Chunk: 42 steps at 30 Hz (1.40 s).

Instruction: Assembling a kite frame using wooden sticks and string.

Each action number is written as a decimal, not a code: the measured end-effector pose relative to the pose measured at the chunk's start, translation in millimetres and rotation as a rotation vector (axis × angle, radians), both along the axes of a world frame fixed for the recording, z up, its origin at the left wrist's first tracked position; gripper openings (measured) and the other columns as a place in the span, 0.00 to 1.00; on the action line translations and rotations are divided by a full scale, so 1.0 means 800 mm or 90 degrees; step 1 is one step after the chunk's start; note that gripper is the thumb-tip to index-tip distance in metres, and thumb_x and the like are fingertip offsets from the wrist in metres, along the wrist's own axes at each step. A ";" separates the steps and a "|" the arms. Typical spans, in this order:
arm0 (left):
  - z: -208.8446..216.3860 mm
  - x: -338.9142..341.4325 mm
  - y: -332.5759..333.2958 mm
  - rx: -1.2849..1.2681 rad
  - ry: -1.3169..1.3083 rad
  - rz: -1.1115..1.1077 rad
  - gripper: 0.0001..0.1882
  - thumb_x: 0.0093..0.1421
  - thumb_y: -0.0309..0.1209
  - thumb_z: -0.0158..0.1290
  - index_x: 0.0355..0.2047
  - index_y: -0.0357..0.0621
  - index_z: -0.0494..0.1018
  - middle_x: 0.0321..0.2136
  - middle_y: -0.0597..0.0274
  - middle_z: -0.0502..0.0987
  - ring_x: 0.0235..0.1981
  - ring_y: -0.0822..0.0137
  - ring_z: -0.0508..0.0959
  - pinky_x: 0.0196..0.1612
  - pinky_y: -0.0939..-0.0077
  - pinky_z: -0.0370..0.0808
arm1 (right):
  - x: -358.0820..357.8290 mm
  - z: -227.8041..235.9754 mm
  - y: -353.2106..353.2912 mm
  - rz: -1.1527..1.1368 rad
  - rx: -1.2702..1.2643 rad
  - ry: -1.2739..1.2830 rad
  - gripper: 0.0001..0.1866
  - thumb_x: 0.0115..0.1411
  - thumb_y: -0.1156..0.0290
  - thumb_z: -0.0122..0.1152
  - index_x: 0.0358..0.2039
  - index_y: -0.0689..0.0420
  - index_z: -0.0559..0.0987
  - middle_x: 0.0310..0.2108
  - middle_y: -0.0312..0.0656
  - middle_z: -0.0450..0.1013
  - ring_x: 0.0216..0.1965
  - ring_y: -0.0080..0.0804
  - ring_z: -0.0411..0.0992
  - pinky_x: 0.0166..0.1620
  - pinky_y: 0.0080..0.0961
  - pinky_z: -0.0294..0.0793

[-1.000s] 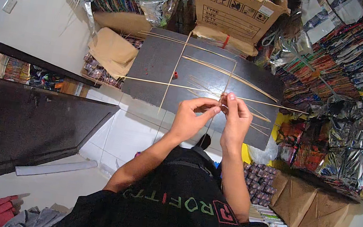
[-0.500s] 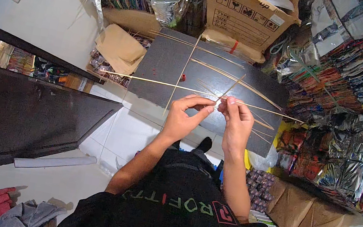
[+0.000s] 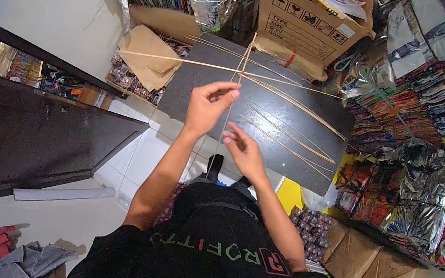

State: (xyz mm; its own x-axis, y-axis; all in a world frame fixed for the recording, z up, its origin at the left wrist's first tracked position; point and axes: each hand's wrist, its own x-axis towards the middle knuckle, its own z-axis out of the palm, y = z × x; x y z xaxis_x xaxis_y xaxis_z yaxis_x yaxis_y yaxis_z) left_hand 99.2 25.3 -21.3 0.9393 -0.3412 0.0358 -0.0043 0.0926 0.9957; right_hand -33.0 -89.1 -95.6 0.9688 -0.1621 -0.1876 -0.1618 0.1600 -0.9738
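A long thin bamboo stick [image 3: 188,61] lies crosswise over an upright one, and a small red spot shows where they cross. My left hand [image 3: 210,107] is closed, with thumb and forefinger pinching the upright bamboo stick [image 3: 239,82] just below the crossing. Lower and to the right, my right hand [image 3: 244,155] hovers beside the upright stick's thin lower part. Its fingers are loosely bent and apart, with nothing visible in them. More bamboo sticks [image 3: 299,111] lie loose on the dark tabletop [image 3: 267,156].
Brown paper sheets [image 3: 147,57] lie left of the table. A cardboard box [image 3: 314,21] stands behind it. Stacks of colourful packets [image 3: 432,98] rise on the right, with folded brown parcels [image 3: 358,261] below. A dark door panel [image 3: 26,140] is at the left.
The crossed sticks have shifted up, their crossing slightly right. My left hand has moved up and left. My right hand has left the thin strip near the crossing and moved down and left, fingers parted.
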 end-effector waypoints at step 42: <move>-0.189 -0.005 0.113 0.252 0.215 -0.071 0.12 0.65 0.28 0.62 0.45 0.32 0.83 0.27 0.64 0.82 0.24 0.78 0.77 0.25 0.81 0.75 | 0.095 -0.092 0.015 0.003 0.005 0.158 0.20 0.65 0.71 0.62 0.56 0.64 0.77 0.35 0.37 0.81 0.34 0.22 0.77 0.38 0.23 0.77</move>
State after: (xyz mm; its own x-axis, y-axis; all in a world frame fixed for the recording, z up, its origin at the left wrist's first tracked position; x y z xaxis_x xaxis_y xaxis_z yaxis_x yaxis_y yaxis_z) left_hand 95.5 115.9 -172.7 0.8334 -0.3656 -0.4145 0.3117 -0.3084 0.8987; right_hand 43.3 -76.8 -168.9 0.8936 -0.1553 -0.4211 -0.3964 0.1669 -0.9028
